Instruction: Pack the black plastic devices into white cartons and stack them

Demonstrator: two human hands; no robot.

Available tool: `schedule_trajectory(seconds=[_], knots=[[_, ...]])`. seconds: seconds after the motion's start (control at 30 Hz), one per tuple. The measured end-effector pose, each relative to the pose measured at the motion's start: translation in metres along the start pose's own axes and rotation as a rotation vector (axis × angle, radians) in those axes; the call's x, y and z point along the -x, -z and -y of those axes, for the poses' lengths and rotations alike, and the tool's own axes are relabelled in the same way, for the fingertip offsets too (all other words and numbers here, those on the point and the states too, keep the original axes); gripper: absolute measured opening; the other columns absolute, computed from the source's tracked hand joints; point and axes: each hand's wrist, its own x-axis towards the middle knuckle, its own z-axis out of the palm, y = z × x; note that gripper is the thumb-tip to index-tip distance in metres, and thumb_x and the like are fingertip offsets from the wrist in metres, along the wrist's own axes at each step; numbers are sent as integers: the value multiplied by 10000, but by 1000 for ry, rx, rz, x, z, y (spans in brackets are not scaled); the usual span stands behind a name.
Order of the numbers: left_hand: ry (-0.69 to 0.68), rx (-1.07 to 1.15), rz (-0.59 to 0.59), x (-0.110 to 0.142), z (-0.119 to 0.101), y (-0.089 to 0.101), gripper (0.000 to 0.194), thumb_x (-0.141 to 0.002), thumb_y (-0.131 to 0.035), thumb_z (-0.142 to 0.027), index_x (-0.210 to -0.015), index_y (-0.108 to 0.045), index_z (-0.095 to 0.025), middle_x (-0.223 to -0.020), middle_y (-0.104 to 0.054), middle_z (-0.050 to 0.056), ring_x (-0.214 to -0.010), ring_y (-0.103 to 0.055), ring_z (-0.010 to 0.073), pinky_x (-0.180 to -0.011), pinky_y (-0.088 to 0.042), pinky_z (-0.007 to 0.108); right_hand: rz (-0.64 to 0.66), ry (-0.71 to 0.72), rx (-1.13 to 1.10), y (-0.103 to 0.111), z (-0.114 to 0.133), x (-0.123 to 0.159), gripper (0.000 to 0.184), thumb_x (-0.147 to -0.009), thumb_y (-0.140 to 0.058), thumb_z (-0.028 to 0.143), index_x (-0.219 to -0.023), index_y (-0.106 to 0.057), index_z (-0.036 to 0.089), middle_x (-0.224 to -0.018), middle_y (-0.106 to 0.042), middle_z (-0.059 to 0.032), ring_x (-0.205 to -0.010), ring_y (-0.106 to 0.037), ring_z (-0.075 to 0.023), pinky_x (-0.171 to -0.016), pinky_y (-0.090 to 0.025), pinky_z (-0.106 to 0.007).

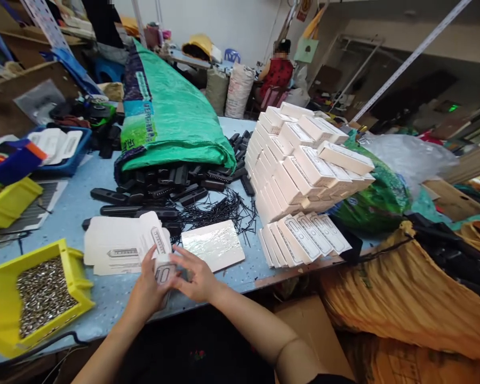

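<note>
Printed carton [162, 273] being grasped between left hand [149, 284] and right hand [197, 276] — each grip being partly closed, fingers being bent round carton's near end. Carton being held near front edge of bench [108, 301], just beside flat blanks [112, 237]. End flap apparently being folded; careful squaring seemingly being called for next — boxes [278, 178] being stacked farther right.
</note>
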Motion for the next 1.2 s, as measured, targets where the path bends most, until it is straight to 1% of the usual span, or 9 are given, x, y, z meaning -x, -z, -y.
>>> schedule_trajectory(seconds=[0.13, 0.37, 0.5, 0.63, 0.77, 0.9, 0.97, 1.1, 1.2], knots=[[36, 238, -26, 9, -10, -6, 763, -836, -488, -577, -1464, -208, -247, -1306, -545, 153, -1163, -571, 307, -931, -506, 487, 18, -192, 81, 14, 11, 28, 1191, -601, -792, 383, -1522, -56, 213, -1497, -310, -139, -1342, -399, -278, -1071, -412, -434], [70, 490, -56, 7, -2, 11, 753, -765, -529, -657, -1378, -303, -282, -1242, -557, 143, -884, -670, 281, -744, -584, 485, -328, -272, 940, 196, 49, 80, 718, -685, -611, 265, -1375, -434, 181, -1537, -214, -114, -1434, -151, -351, -1152, -113, -605], [77, 450, -5, 16, -15, 1, 629, -784, -521, -628, -1296, -397, -286, -1253, -554, 125, -836, -672, 254, -714, -589, 457, -364, -532, 1173, 237, 38, 100, 709, -759, -514, 284, -1437, -350, 162, -1521, -266, -132, -1418, -200, -364, -1097, -171, -666], [91, 371, 45, 26, -21, -2, 516, -856, -443, -576, -1266, -419, -262, -1294, -523, 115, -888, -662, 224, -743, -581, 402, -416, -606, 1249, 230, 26, 105, 610, -862, -389, 283, -1458, -322, 175, -1526, -266, -113, -1413, -222, -358, -1076, -204, -672], [69, 280, 65, 24, -1, 24, 447, -905, -408, -483, -1278, -379, -239, -1305, -503, 123, -921, -656, 207, -781, -579, 387, -517, -614, 1284, 228, 31, 100, 563, -882, -397, 309, -1414, -395, 126, -1480, -327, -188, -1375, -263, -421, -1016, -200, -730], [-102, -148, 6, -2, 14, 57, 490, -877, -473, -354, -1331, -375, -197, -1267, -549, 145, -1112, -592, 268, -914, -525, 452, -722, -178, 1098, 195, 36, 69, 471, -880, -490, 356, -1304, -506, 151, -1390, -449, -169, -1341, -360, -343, -1095, -184, -650], [-267, -482, -6, -27, 10, 65, 546, -828, -483, -196, -1368, -407, -174, -1376, -489, 164, -1293, -450, 318, -1067, -378, 521, -594, 39, 806, 155, 30, 41, 364, -888, -482, 306, -1219, -568, 182, -1255, -566, -131, -1219, -507, -249, -1065, -373, -486], [-441, -846, 252, -73, -6, 64, 833, -655, -331, 113, -1379, -445, -283, -1523, -345, 56, -1439, -211, 282, -1131, -102, 627, 91, 69, 473, 73, -1, -20, 295, -876, -507, 281, -1123, -651, 208, -1051, -675, -88, -998, -630, -196, -918, -500, -364], [-446, -930, 318, -78, -4, 66, 766, -656, -381, 99, -1315, -518, -266, -1434, -474, 80, -1408, -293, 281, -1125, -30, 637, 92, -22, 347, 51, -28, -59, 262, -881, -510, 290, -1057, -681, 201, -1025, -692, -65, -945, -646, -168, -878, -513, -318]])
